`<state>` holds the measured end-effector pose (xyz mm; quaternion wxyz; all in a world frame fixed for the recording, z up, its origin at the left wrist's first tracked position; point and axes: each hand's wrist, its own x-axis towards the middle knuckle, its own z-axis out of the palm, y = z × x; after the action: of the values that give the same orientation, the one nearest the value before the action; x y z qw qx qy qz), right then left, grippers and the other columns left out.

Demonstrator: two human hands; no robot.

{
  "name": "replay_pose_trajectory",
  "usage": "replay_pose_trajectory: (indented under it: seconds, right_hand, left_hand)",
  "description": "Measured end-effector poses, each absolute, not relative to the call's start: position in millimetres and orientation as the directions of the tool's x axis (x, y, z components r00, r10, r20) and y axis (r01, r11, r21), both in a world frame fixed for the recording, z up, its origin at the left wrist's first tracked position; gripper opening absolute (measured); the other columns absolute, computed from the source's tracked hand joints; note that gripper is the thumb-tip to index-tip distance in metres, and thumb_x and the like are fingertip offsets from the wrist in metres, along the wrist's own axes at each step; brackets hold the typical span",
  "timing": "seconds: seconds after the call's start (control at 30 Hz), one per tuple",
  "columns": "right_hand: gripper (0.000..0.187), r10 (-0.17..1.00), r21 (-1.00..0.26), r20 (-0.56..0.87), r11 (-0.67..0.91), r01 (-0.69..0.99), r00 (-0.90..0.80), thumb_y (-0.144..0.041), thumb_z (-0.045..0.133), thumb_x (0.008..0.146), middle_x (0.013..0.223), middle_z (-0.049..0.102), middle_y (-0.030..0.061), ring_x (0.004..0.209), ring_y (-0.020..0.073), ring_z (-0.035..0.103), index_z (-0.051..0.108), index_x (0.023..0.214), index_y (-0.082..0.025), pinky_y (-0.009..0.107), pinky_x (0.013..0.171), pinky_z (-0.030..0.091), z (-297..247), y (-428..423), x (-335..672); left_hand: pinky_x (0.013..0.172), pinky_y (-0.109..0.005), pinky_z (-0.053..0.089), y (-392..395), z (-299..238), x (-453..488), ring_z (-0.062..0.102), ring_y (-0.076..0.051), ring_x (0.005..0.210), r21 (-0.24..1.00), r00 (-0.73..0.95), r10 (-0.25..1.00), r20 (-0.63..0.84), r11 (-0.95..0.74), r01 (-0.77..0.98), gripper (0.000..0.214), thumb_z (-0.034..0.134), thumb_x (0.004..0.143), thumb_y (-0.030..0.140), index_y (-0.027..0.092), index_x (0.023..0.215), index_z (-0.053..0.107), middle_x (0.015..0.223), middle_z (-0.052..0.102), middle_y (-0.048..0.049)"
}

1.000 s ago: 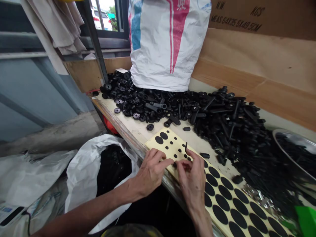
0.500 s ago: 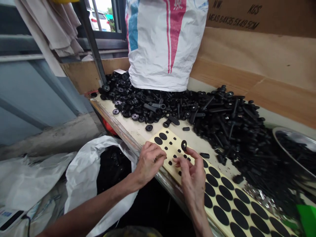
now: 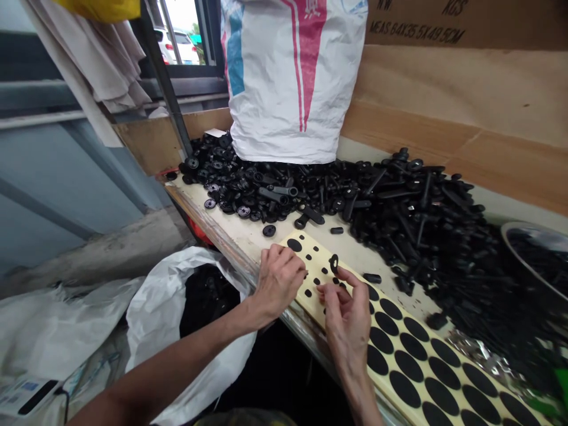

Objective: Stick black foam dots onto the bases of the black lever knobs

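A long cream backing sheet [image 3: 322,257] with black adhesive dots lies across the bench edge, with large round dots towards me and smaller ones at the far end. My left hand [image 3: 278,284] presses on its far part, fingers curled over it and hiding part of the sheet. My right hand [image 3: 344,319] is over the smaller dots, thumb and fingertips close together. A small curled black ring [image 3: 333,264] sits on the sheet just beyond those fingertips. Whether they pinch a dot cannot be seen.
A heap of black plastic parts [image 3: 399,219] covers the bench [image 3: 248,242] behind the sheet. A white woven sack [image 3: 288,77] stands on it. A steel bowl [image 3: 532,242] sits at right. An open white bag [image 3: 155,313] of black parts lies below left.
My left hand has slid further along the sheet, now covering a large dot. The black ring stands thinner and more edge-on. The whole view has drifted slightly.
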<state>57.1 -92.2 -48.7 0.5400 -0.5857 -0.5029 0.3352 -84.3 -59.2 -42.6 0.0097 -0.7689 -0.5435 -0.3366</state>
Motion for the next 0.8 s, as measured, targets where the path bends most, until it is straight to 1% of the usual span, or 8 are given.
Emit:
replay_pose_trajectory:
  seconds: [0.1,0.2,0.33,0.47,0.53,0.6,0.7,0.8]
  right_hand:
    - [0.041,0.941,-0.973,0.151,0.087,0.215,0.304,-0.036,0.056,0.086,0.102,0.063,0.0087,0.082,0.0192,0.068,0.049,0.123,-0.020,0.036,0.076,0.054,-50.1,-93.2,57.6]
    - [0.037,0.936,-0.969,0.171,0.103,0.225,0.308,-0.034,0.055,0.087,0.108,0.061,0.0100,0.082,0.0184,0.068,0.049,0.122,-0.021,0.036,0.076,0.054,-51.5,-93.7,57.7]
    - [0.033,0.933,-0.956,0.204,0.124,0.267,0.296,-0.033,0.053,0.089,0.110,0.060,0.0107,0.081,0.0174,0.067,0.049,0.120,-0.021,0.037,0.079,0.053,-51.9,-93.5,58.0]
    - [0.032,0.930,-0.941,0.233,0.143,0.306,0.284,-0.032,0.051,0.090,0.107,0.061,0.0104,0.080,0.0176,0.067,0.049,0.120,-0.020,0.038,0.078,0.054,-51.9,-93.4,58.7]
    - [0.031,0.928,-0.933,0.248,0.151,0.327,0.279,-0.031,0.051,0.090,0.108,0.061,0.0107,0.079,0.0174,0.067,0.049,0.119,-0.020,0.037,0.076,0.054,-52.3,-93.5,58.9]
    - [0.031,0.928,-0.931,0.249,0.151,0.333,0.276,-0.031,0.051,0.090,0.109,0.061,0.0109,0.079,0.0174,0.067,0.048,0.119,-0.020,0.037,0.076,0.054,-52.7,-93.7,59.0]
    - [0.030,0.929,-0.935,0.246,0.153,0.320,0.275,-0.031,0.050,0.090,0.109,0.061,0.0106,0.079,0.0174,0.067,0.049,0.119,-0.021,0.038,0.077,0.054,-53.0,-93.6,58.9]
    - [0.030,0.929,-0.937,0.249,0.160,0.310,0.274,-0.030,0.051,0.090,0.110,0.061,0.0102,0.079,0.0174,0.067,0.050,0.118,-0.021,0.038,0.077,0.054,-52.0,-93.5,58.4]
  left_hand:
    - [0.079,-0.039,0.034,-54.8,-45.7,-76.5,0.049,-0.023,0.093,0.235,0.230,0.766,0.601,-0.444,0.865,0.010,0.056,0.088,0.017,0.018,0.084,0.065,0.089,0.064,-0.0052]
    - [0.081,-0.042,0.034,-55.1,-49.1,-77.3,0.050,-0.026,0.098,0.045,0.306,0.683,0.663,-0.445,0.895,0.013,0.055,0.087,0.013,0.016,0.096,0.064,0.100,0.065,-0.0089]
    - [0.084,-0.043,0.033,-56.2,-50.8,-88.2,0.052,-0.026,0.100,-0.125,0.451,0.587,0.672,-0.511,0.851,0.011,0.055,0.087,0.012,0.017,0.082,0.063,0.100,0.065,-0.0070]
    - [0.085,-0.043,0.033,-56.5,-46.1,-99.4,0.053,-0.027,0.102,-0.280,0.618,0.455,0.641,-0.611,0.741,0.012,0.052,0.089,0.011,0.015,0.084,0.062,0.097,0.064,-0.0075]
    - [0.085,-0.043,0.033,-57.6,-40.6,-103.3,0.053,-0.027,0.101,-0.273,0.688,0.466,0.556,-0.680,0.681,0.014,0.050,0.089,0.009,0.014,0.082,0.061,0.090,0.063,-0.0067]
    - [0.084,-0.043,0.034,-60.5,-33.7,-107.0,0.053,-0.028,0.101,-0.198,0.731,0.519,0.444,-0.739,0.644,0.012,0.051,0.089,0.010,0.014,0.082,0.060,0.086,0.062,-0.0060]
    - [0.084,-0.045,0.035,-68.3,-25.9,-113.5,0.051,-0.032,0.106,-0.023,0.719,0.615,0.325,-0.754,0.656,0.012,0.052,0.091,0.019,0.015,0.098,0.062,0.095,0.065,-0.0073]
    - [0.090,-0.046,0.035,-76.5,-25.9,-121.9,0.048,-0.031,0.113,0.185,0.620,0.699,0.357,-0.703,0.686,0.021,0.052,0.092,0.022,0.017,0.112,0.058,0.106,0.066,-0.0077]
